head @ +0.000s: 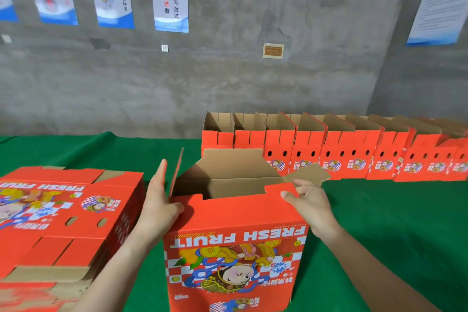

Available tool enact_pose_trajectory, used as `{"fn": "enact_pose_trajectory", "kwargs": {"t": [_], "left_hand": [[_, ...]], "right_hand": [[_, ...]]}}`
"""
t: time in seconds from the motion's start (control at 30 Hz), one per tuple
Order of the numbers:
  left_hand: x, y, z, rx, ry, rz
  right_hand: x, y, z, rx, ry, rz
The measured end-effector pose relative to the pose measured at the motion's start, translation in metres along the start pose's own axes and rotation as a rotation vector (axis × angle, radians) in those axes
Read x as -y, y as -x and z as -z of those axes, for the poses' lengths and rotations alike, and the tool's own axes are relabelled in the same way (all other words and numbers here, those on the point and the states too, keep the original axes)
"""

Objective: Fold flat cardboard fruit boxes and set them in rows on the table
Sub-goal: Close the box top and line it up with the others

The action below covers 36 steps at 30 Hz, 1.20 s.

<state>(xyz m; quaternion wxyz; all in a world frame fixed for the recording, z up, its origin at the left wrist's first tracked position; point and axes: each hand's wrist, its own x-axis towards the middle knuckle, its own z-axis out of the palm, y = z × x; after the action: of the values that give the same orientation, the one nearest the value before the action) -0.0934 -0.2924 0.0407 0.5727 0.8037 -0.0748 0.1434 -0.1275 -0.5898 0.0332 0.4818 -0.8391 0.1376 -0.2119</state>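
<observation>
A red cardboard fruit box printed "FRESH FRUIT" stands opened into shape in front of me on the green table, its top flaps up and its brown inside showing. My left hand lies flat with straight fingers against the box's left side flap. My right hand pinches the top right corner of the box's front panel, thumb on the red face. A stack of flat red boxes lies to the left.
A row of several folded red boxes stands along the back right of the table against a grey concrete wall. Posters hang on the wall.
</observation>
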Motion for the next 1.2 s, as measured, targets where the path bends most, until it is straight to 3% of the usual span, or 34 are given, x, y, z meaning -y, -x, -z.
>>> {"fn": "enact_pose_trajectory", "kwargs": {"t": [0.07, 0.2, 0.37, 0.47, 0.57, 0.67, 0.83, 0.9, 0.97, 1.07, 1.13, 1.2], "left_hand": [[-0.002, 0.0, -0.003, 0.032, -0.088, -0.073], [-0.001, -0.002, 0.0, 0.052, -0.066, 0.004], [0.001, -0.005, -0.003, 0.173, 0.009, 0.04], [0.002, -0.006, -0.002, 0.194, 0.006, 0.025], [0.001, -0.007, 0.0, 0.203, -0.025, -0.071], [-0.002, -0.004, 0.001, 0.261, -0.156, -0.132], [-0.002, -0.007, -0.003, 0.399, -0.29, -0.035], [-0.003, -0.018, -0.006, 0.373, -0.537, -0.037], [-0.007, -0.027, -0.009, 0.382, -0.673, -0.098], [-0.006, -0.038, -0.007, 0.509, -0.487, -0.07], [-0.002, -0.043, -0.004, 0.531, -0.441, -0.064], [0.003, -0.046, -0.004, 0.52, -0.424, -0.084]], "right_hand": [[-0.003, -0.002, 0.002, 0.045, 0.139, 0.043], [0.002, 0.004, 0.007, 0.067, 0.602, 0.028], [0.015, 0.01, 0.005, -0.068, 1.005, 0.35], [0.029, 0.007, -0.005, 0.179, 0.941, 0.554], [0.044, 0.001, -0.012, 0.54, 0.709, 0.392], [0.042, -0.012, -0.012, 0.634, 0.746, 0.325], [0.034, -0.018, -0.011, 0.668, 0.773, 0.326], [0.033, -0.016, -0.01, 0.617, 0.799, 0.373], [0.03, -0.011, -0.007, 0.459, 0.855, 0.492], [0.024, -0.004, 0.0, 0.046, 0.843, 0.704], [0.014, -0.003, 0.007, -0.194, 0.58, 0.672], [0.004, -0.008, 0.016, -0.279, 0.231, 0.479]]}}
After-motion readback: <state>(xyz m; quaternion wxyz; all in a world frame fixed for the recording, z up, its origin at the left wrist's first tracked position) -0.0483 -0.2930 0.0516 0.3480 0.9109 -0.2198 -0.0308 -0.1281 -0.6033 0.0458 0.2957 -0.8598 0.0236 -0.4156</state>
